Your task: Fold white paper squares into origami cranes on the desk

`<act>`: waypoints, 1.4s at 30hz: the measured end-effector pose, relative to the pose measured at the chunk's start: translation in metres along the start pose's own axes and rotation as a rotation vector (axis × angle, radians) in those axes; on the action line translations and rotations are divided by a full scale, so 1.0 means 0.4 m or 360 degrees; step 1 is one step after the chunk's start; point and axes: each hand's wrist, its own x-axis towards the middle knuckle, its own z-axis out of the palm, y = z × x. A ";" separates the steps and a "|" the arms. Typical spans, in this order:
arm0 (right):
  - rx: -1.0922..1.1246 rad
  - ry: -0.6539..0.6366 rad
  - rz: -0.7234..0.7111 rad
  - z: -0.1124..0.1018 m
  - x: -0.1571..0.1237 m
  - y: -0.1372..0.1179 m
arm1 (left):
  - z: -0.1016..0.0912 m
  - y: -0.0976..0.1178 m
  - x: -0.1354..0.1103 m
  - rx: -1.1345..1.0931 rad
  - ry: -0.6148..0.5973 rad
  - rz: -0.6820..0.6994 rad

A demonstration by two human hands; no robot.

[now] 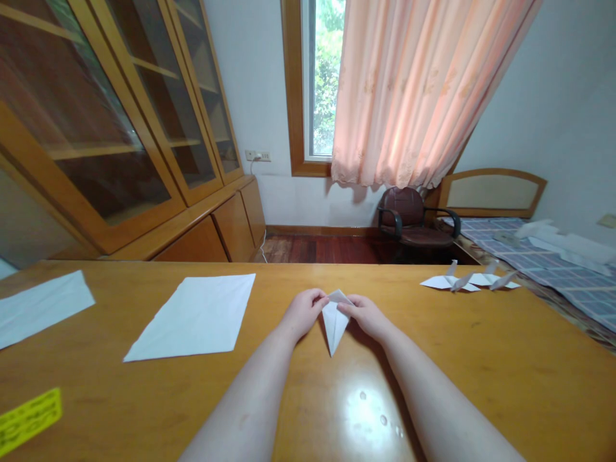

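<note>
A white paper folded into a narrow kite shape (pixel 333 324) lies on the wooden table (pixel 481 366), its point aimed toward me. My left hand (pixel 303 312) pinches its upper left corner, fingers closed on the paper. My right hand (pixel 366 314) pinches the upper right corner the same way. Both forearms reach in from the bottom of the view.
A flat white sheet (pixel 195 316) lies left of my hands, another sheet (pixel 41 307) at the far left edge. Two folded paper cranes (pixel 469 278) sit at the table's back right. A yellow note (pixel 29 418) lies front left. Behind stand an office chair (pixel 416 221) and glass-door cabinets (pixel 110 122).
</note>
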 end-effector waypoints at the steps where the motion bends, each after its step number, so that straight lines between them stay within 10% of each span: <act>1: 0.0002 -0.0005 0.0000 0.000 0.000 -0.001 | 0.000 -0.001 0.000 -0.0014 -0.0006 -0.0001; 42: 0.0072 0.0355 -0.0044 -0.004 0.004 0.003 | 0.014 0.001 -0.003 -0.0581 -0.0132 -0.0236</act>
